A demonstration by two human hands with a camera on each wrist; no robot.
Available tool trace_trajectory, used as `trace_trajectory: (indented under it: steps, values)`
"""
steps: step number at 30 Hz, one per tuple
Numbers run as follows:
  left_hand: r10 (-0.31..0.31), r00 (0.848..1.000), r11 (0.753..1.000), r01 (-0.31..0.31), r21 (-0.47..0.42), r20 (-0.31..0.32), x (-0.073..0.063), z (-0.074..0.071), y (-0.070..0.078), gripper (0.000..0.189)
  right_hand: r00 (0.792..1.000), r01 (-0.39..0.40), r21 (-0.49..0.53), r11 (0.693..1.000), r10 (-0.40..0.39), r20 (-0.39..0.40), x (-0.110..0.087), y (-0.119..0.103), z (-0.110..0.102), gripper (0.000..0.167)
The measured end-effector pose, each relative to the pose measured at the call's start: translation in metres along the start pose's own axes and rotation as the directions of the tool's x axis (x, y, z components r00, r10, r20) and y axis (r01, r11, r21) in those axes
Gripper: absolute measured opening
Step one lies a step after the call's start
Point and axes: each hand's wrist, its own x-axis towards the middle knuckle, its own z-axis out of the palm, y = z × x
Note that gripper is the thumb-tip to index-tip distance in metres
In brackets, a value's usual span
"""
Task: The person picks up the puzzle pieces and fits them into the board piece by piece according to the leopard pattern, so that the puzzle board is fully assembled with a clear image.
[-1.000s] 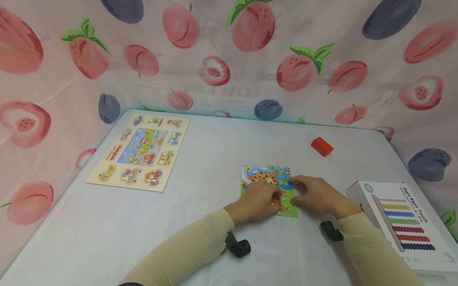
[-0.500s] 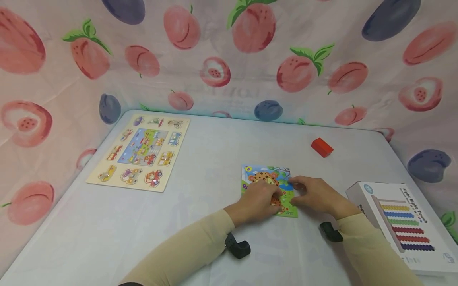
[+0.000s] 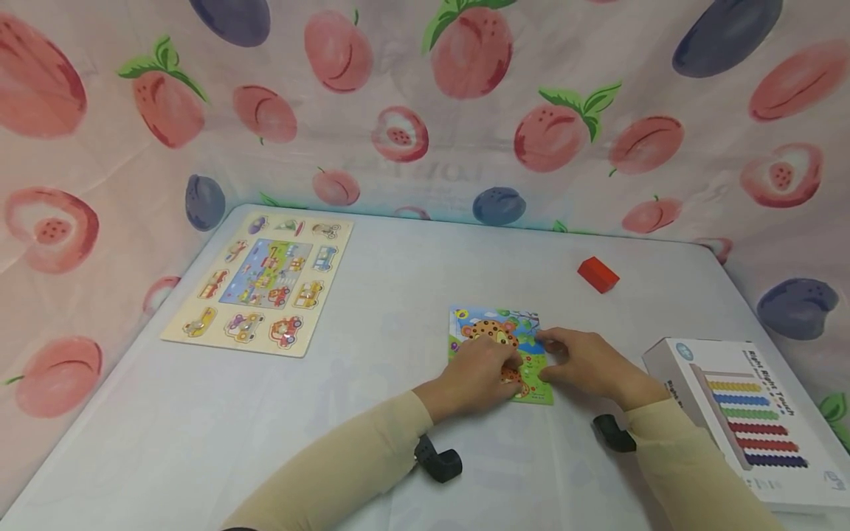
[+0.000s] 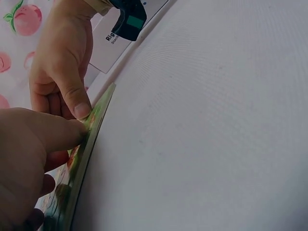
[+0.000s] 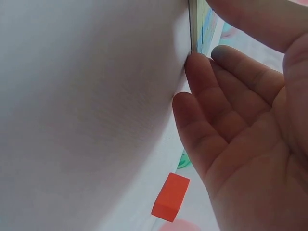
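Note:
A small jigsaw puzzle board [image 3: 538,376] with a spotted leopard on green grass and blue sky lies flat on the table. My left hand [image 3: 474,375] is over its middle, its spread, bent fingertips resting on the picture and covering part of the leopard. In the left wrist view, the left thumb [image 4: 67,134] lies close to the right thumb [image 4: 77,98] near the board's edge. Along the board's right side, my right hand [image 3: 591,361] touches the edge with loosely bent fingers [image 5: 199,72]. Whether a loose piece is under the left fingertips is hidden.
Back right lies a red block [image 3: 598,274]. A white box [image 3: 764,435] printed with rows of coloured beads stands beside the right forearm. At the left is a wooden vehicle puzzle board [image 3: 259,284]. A fruit-patterned cloth [image 3: 458,133] hangs behind the table.

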Motion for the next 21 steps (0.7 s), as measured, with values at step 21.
trace_trajectory:
  steps: [21]
  values:
    - [-0.123, 0.991, 0.992, 0.123, 0.002, 0.046, -0.031, -0.025, -0.024, 0.033, 1.000, -0.022, 0.020, 1.000, 0.023, -0.014, -0.009, -0.002, 0.002, 0.062]
